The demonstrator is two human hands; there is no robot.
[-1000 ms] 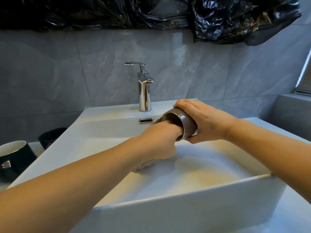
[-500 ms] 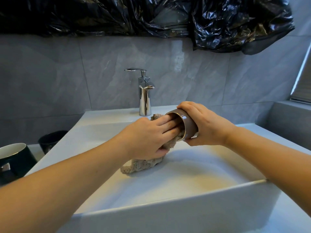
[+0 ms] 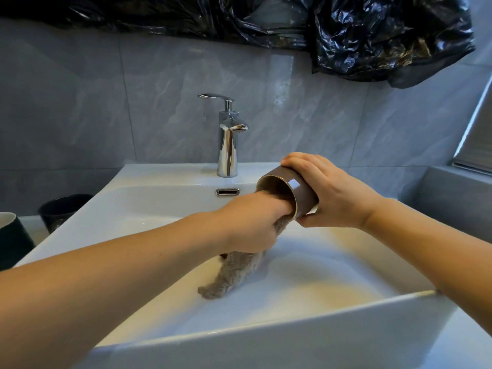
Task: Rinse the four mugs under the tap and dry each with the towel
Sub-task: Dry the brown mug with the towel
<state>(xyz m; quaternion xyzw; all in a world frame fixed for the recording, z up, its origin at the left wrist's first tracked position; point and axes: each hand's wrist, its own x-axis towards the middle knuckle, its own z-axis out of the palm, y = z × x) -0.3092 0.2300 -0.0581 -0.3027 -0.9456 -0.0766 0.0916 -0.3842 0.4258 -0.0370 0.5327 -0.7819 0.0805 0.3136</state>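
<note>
right hand (image 3: 338,198) fingers grip brown mug (image 3: 290,195); left hand (image 3: 253,225) fingers, inside it, clutch towel (image 3: 234,272); tap (image 3: 227,145) behind.

A chrome tap (image 3: 227,145) is mounted at the back edge of a white rectangular ceramic sink (image 3: 292,328); a grey-brown terry towel's (image 3: 234,272) loose end is draped into its basin.

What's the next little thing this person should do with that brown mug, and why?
Probably twist the left hand round inside the mug to wipe its inner wall. That hand has pushed the towel into the mouth, with the rest trailing into the sink, while the right hand grips the mug tilted on its side. The tap shows no running water, so this looks like drying.
</note>
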